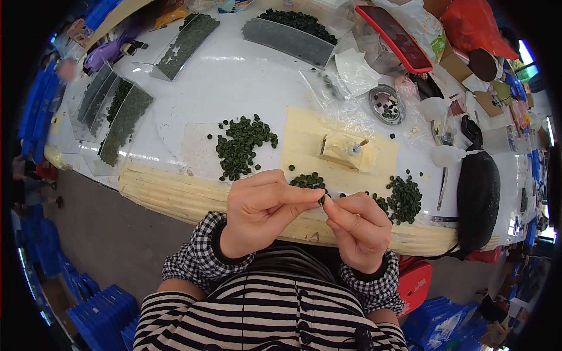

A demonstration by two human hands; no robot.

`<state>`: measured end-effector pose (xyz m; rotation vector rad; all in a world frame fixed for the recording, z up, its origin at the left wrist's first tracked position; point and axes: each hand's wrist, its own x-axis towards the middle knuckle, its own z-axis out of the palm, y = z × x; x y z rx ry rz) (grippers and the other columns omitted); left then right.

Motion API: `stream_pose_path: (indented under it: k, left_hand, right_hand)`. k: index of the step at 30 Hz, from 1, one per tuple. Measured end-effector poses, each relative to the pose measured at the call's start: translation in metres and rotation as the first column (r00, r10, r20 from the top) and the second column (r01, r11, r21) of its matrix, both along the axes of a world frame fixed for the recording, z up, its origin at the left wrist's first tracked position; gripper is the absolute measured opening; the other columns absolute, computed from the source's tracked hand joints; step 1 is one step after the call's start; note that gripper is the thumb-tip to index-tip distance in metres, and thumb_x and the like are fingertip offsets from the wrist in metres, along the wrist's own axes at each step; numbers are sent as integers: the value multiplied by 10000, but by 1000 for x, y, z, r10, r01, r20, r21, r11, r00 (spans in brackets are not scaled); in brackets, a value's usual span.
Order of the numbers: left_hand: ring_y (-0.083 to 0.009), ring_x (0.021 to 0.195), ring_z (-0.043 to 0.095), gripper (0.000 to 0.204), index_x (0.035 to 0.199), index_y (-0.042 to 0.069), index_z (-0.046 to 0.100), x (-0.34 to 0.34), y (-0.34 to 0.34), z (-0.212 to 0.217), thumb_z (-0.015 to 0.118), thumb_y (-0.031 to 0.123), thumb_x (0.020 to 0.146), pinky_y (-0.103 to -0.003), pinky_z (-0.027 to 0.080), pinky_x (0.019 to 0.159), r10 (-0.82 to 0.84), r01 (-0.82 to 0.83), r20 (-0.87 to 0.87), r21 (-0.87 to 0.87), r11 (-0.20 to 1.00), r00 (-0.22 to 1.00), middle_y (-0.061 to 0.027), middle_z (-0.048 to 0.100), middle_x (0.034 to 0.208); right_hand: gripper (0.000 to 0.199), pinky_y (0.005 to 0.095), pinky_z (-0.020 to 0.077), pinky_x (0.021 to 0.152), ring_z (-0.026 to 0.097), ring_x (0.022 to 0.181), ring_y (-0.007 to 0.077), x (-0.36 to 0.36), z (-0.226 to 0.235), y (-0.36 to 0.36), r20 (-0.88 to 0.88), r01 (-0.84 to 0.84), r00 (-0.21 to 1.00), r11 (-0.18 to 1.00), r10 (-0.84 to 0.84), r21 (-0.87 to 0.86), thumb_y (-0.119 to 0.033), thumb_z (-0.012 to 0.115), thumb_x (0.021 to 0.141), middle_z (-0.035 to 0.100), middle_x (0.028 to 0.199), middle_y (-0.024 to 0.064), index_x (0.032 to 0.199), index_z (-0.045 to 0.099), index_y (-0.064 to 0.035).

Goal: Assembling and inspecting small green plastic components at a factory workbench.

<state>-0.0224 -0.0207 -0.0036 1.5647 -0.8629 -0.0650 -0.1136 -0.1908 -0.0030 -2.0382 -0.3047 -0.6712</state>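
Observation:
My left hand and my right hand meet fingertip to fingertip above the table's front edge. Pinched between them is a small dark green disc, mostly covered by the fingers. Just beyond the hands lies a small pile of like discs. A larger pile spreads on the table to the left, and another pile sits right of my right hand. Behind them, on a yellow sheet, stands a small block wrapped in yellow tape with a short upright peg.
Clear trays of green discs stand at the far left, back left and back middle. A red-cased phone leans at the back right. A round metal dish, tweezers and a black pouch lie right. Yellow padding covers the front edge.

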Motion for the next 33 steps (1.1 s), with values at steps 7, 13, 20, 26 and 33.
stream_pose_path:
  k: [7, 13, 20, 26, 33]
  left_hand:
    - [-67, 510, 424, 261, 990, 56, 742, 1, 0, -2, 741, -28, 743, -211, 317, 460, -10, 10, 1, -1, 1000, 1000, 2, 490, 591]
    - [-54, 511, 404, 237, 970, 57, 743, 2, -2, 0, 759, -2, 741, -210, 313, 462, -1, 1, -31, -16, 1000, 1000, 19, 469, 586]
    - [-54, 515, 394, 239, 970, 54, 742, 1, -1, -1, 768, 9, 737, -208, 297, 464, 6, -7, -34, -19, 1000, 999, 20, 473, 592]
    - [-65, 517, 402, 266, 988, 59, 743, 1, -1, -1, 769, 3, 729, -211, 299, 463, 1, -1, -2, -22, 1000, 1000, 13, 473, 589]
    - [-80, 517, 423, 267, 986, 66, 744, 1, 0, 1, 763, -7, 729, -218, 313, 458, -13, 14, 25, -22, 1000, 1000, 0, 489, 594]
  right_hand:
    - [392, 270, 462, 574, 575, 662, 170, 0, 0, -2, -13, -18, 1000, 1000, 18, 6, 51, 726, 716, 641, 856, 64, 1098, 699, -34]
    - [391, 271, 462, 575, 574, 665, 168, 1, -3, 0, 18, 6, 1000, 1000, -6, 20, 42, 730, 722, 643, 858, 62, 1102, 699, -43]
    - [381, 265, 460, 577, 578, 666, 167, 1, -3, 0, 34, -1, 999, 1000, 0, 23, 42, 730, 718, 651, 862, 59, 1090, 704, -39]
    - [393, 263, 462, 575, 580, 668, 164, 0, -4, -1, 27, -5, 1000, 1000, 4, 28, 53, 729, 703, 653, 864, 63, 1085, 706, -37]
    - [403, 266, 464, 566, 582, 661, 167, 1, -4, -2, 50, -17, 999, 1000, 17, 1, 55, 726, 701, 655, 875, 65, 1091, 706, -45]
